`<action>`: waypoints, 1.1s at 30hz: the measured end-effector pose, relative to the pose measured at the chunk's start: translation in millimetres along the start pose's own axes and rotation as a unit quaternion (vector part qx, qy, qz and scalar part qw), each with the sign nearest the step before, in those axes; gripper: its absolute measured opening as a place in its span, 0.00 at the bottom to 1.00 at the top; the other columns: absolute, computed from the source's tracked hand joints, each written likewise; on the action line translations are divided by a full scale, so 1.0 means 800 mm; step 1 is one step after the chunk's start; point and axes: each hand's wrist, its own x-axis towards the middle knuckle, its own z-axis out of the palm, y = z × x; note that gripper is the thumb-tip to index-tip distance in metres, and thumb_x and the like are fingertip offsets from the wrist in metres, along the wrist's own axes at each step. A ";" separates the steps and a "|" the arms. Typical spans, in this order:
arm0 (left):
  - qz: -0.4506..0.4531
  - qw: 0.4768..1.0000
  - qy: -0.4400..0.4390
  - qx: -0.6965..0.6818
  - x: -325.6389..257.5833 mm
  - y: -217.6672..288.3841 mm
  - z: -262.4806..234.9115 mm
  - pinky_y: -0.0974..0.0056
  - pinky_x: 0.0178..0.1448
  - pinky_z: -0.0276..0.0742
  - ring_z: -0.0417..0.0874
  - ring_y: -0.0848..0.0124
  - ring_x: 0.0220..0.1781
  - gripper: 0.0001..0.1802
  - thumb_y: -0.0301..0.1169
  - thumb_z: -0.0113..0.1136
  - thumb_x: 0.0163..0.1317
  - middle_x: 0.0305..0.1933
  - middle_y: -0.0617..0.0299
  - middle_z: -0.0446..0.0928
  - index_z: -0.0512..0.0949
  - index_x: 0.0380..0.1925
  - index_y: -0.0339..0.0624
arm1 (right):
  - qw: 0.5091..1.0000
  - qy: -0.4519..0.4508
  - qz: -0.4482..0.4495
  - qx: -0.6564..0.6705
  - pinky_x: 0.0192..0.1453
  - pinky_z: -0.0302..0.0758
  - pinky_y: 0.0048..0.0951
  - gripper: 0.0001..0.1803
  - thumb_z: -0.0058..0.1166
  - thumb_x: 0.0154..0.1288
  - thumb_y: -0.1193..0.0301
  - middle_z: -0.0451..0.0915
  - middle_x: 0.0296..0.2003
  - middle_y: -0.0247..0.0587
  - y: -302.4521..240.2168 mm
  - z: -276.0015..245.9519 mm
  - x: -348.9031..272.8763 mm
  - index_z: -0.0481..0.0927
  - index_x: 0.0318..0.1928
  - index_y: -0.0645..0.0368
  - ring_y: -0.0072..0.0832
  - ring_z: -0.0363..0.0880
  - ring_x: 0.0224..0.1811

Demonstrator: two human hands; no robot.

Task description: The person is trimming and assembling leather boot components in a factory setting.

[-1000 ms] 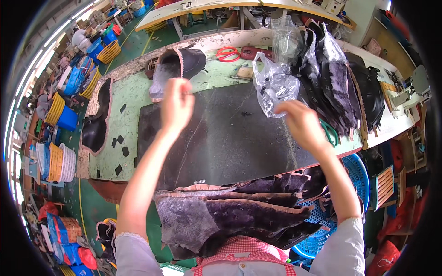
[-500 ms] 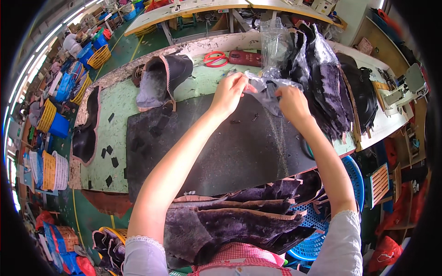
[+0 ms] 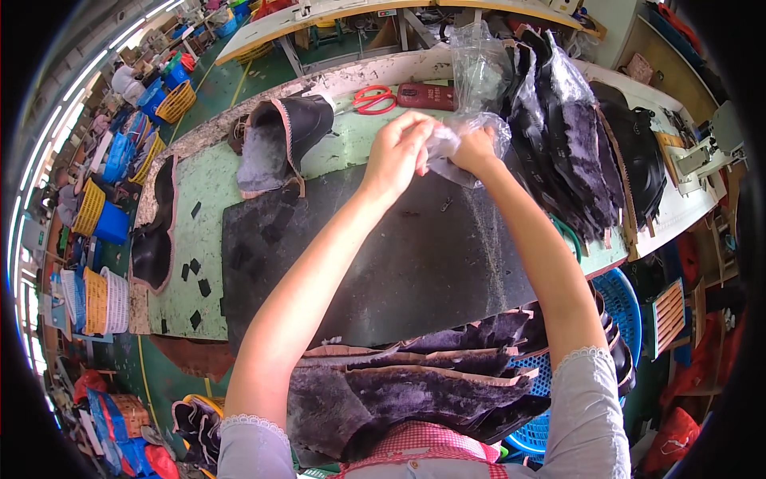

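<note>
In front of me, past the middle of the table, my left hand (image 3: 401, 156) pinches the edge of a clear plastic bag (image 3: 444, 145). My right hand (image 3: 476, 150) is at the bag's mouth with the thin film around it; its fingers are hidden by the film and the hand itself. Another clear plastic bag (image 3: 481, 68) lies just beyond, beside a stack of black fur-lined boot uppers (image 3: 558, 136). Under my hands is a dark cutting mat (image 3: 375, 247) with small black scraps at its left.
A fur-lined boot upper (image 3: 291, 136) stands at the back left, near red scissors (image 3: 373, 100) and a dark red case (image 3: 425, 96). More fur-lined pieces (image 3: 415, 391) lie at my lap over a blue basket (image 3: 622, 311). A machine (image 3: 706, 152) stands at right.
My right hand has moved slightly left and up, from gripping the bag's outside to being wrapped in its film. My left hand still pinches the bag.
</note>
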 end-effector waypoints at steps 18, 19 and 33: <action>-0.023 0.962 -0.044 0.270 -0.053 -0.044 -0.047 0.62 0.69 0.66 0.70 0.65 0.69 0.30 0.45 0.53 0.73 0.69 0.53 0.68 0.64 0.68 0.41 | 0.890 0.038 -0.384 0.242 0.71 0.67 0.42 0.15 0.56 0.62 0.79 0.78 0.56 0.44 -0.040 -0.031 -0.203 0.79 0.51 0.60 0.42 0.73 0.64; -0.025 0.956 -0.047 0.287 -0.074 -0.031 -0.054 0.60 0.70 0.65 0.69 0.65 0.70 0.30 0.44 0.54 0.72 0.70 0.54 0.67 0.64 0.68 0.42 | 0.883 0.041 -0.407 0.230 0.71 0.67 0.43 0.15 0.57 0.62 0.79 0.78 0.55 0.44 -0.047 -0.029 -0.208 0.79 0.50 0.60 0.41 0.73 0.64; -0.118 0.895 -0.192 0.385 -0.421 0.126 -0.105 0.54 0.59 0.75 0.79 0.58 0.53 0.28 0.12 0.48 0.35 0.45 0.60 0.80 0.84 0.37 0.46 | 0.831 0.022 -0.175 0.528 0.65 0.69 0.30 0.10 0.48 0.73 0.73 0.84 0.48 0.42 -0.033 -0.065 -0.226 0.81 0.45 0.64 0.29 0.78 0.56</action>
